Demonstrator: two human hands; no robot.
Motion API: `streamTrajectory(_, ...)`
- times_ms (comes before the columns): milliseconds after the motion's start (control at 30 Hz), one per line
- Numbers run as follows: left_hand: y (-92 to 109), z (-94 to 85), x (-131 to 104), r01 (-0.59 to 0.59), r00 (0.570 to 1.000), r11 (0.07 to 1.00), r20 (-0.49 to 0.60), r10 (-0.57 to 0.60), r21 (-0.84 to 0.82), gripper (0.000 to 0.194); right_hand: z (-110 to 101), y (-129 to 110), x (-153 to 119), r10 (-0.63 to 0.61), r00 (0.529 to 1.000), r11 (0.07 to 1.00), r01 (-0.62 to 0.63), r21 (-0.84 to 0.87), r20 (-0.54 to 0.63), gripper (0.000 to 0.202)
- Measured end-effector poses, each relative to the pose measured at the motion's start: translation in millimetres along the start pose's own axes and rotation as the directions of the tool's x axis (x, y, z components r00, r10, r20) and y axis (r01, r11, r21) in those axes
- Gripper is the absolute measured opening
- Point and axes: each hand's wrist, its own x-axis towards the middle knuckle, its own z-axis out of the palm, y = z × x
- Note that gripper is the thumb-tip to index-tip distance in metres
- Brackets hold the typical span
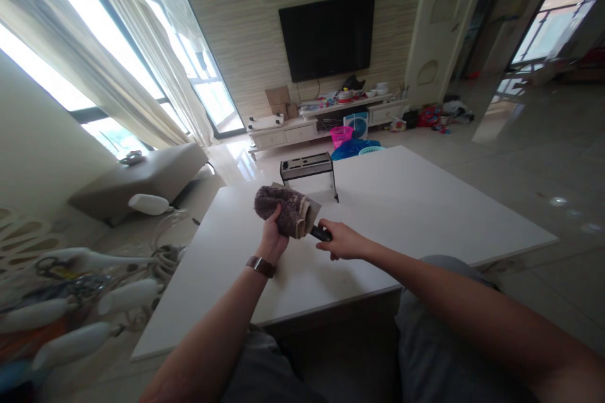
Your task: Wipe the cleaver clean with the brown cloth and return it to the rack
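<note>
My left hand grips a folded brown cloth, which lies against the flat metal blade of a cleaver-like tool. The blade's upper edge shows behind the cloth; the rest of it is covered. The fingers of my right hand are wrapped round the tool's black handle. Both hands are above the white table. Just beyond them stands a knife-block-like holder with slots in its top and an open frame below.
Across the room a low white cabinet holds bowls and boxes, below a wall TV. A pink basket is beyond the table. A lamp with white shades and a grey bench are at the left.
</note>
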Motion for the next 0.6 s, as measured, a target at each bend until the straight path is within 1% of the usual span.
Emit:
streamTrajectory(67,12,-2.4,4,-0.04,0.999,0.999,-0.015,0.04,-0.02,0.021,-1,-5,1,0.026,0.998,0.999,-0.028,0.034,0.06,0.028)
streamTrajectory(133,24,-4.9,7,-0.062,0.998,0.998,-0.03,0.061,-0.033,0.024,-3,-10,0,0.02,0.996,0.999,-0.023,0.025,0.084,0.027)
streamTrajectory(200,33,-7.7,9,-0.075,0.996,0.996,-0.057,0.073,-0.04,0.026,-5,-15,-2,-0.013,0.999,0.999,0.015,-0.045,0.039,0.024)
streamTrajectory(267,41,-11.1,8,-0.092,0.994,0.995,-0.07,0.089,-0.046,0.026,-7,-19,-5,-0.069,0.996,0.987,0.061,-0.149,-0.051,0.02)
streamTrajectory(333,47,-14.6,7,-0.119,0.991,0.992,-0.061,0.116,-0.052,0.025,-7,-20,-7,-0.119,0.985,0.968,0.088,-0.234,-0.125,0.018)
streamTrajectory(367,49,-16.1,6,-0.135,0.99,0.989,-0.052,0.132,-0.055,0.025,-7,-20,-7,-0.135,0.98,0.962,0.095,-0.258,-0.144,0.018)
streamTrajectory(433,51,-17.6,3,-0.149,0.989,0.987,-0.029,0.148,-0.057,0.028,-7,-20,-9,-0.149,0.976,0.955,0.1,-0.279,-0.161,0.017)
streamTrajectory(500,48,-16.3,0,-0.123,0.992,0.991,0.016,0.124,-0.055,0.033,-7,-20,-10,-0.151,0.971,0.952,0.093,-0.292,-0.183,0.017)
streamTrajectory(600,35,-9.1,-8,-0.053,0.995,0.998,0.088,0.056,-0.03,0.034,-7,-21,-9,-0.138,0.966,0.956,0.072,-0.284,-0.221,0.02)
